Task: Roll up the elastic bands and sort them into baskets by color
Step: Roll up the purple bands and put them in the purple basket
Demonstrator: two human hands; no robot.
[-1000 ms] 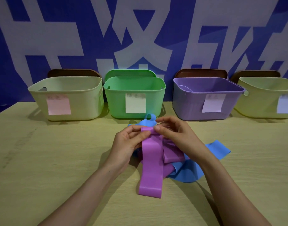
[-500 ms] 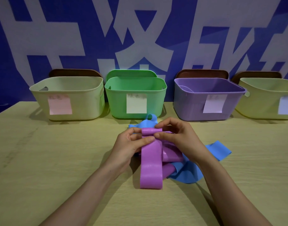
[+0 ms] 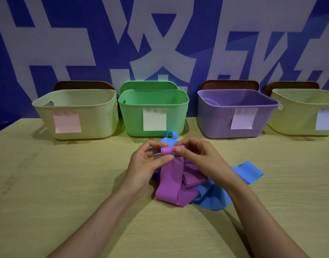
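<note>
The purple band (image 3: 171,181) and blue band (image 3: 212,198) looked like smooth, matt rubber. The table (image 3: 48,183) was pale wood-grain. The baskets (image 3: 154,112) were smooth plastic with paper labels (image 3: 154,120).

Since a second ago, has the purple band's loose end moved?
Yes. The loose end of the purple band has slid away from the person, closer to the green basket, which stays put.

The purple band (image 3: 170,180) is rolled further at its top; its loose tail is shorter.
</note>
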